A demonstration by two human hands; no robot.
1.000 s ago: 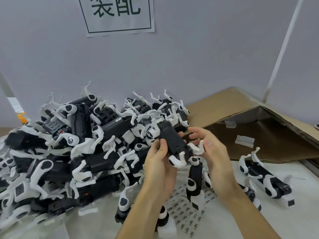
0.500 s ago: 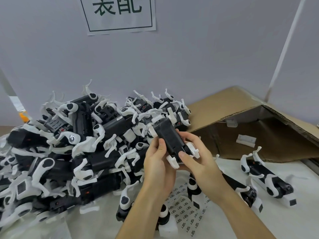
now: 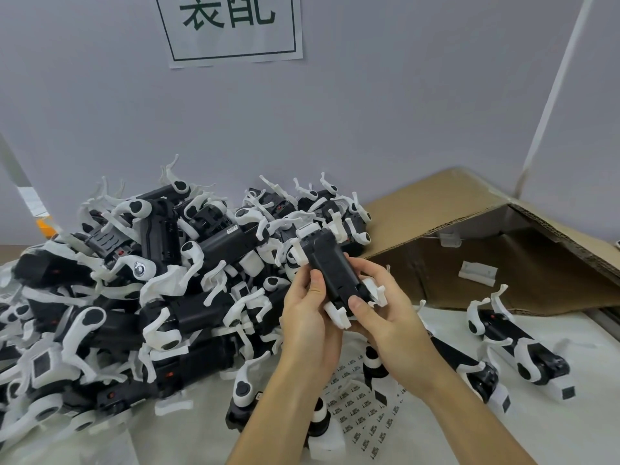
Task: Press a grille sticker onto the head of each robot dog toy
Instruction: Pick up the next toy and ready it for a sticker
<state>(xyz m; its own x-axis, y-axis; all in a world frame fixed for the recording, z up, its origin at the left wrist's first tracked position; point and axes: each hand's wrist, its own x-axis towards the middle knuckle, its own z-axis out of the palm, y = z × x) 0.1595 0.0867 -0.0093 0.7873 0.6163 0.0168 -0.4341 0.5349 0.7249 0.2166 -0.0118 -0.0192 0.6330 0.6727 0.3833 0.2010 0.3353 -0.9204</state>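
Note:
I hold one black-and-white robot dog toy (image 3: 330,268) lifted above the table, its long black body pointing away from me. My left hand (image 3: 307,317) grips its left side, thumb on the black body. My right hand (image 3: 385,313) grips the near end from the right, thumb pressing on the top by the white legs. A sticker sheet (image 3: 364,416) with small dark grille stickers lies on the table under my forearms. Whether a sticker sits on this toy's head I cannot tell.
A big heap of robot dog toys (image 3: 141,297) fills the left half of the table. Several toys (image 3: 516,347) lie singly at the right. An open cardboard box (image 3: 503,236) lies on its side at the back right, a white part (image 3: 478,272) inside it.
My right hand moved from the toy's far right side to its near end, thumb now on top. The toy rose slightly and tilted away from me.

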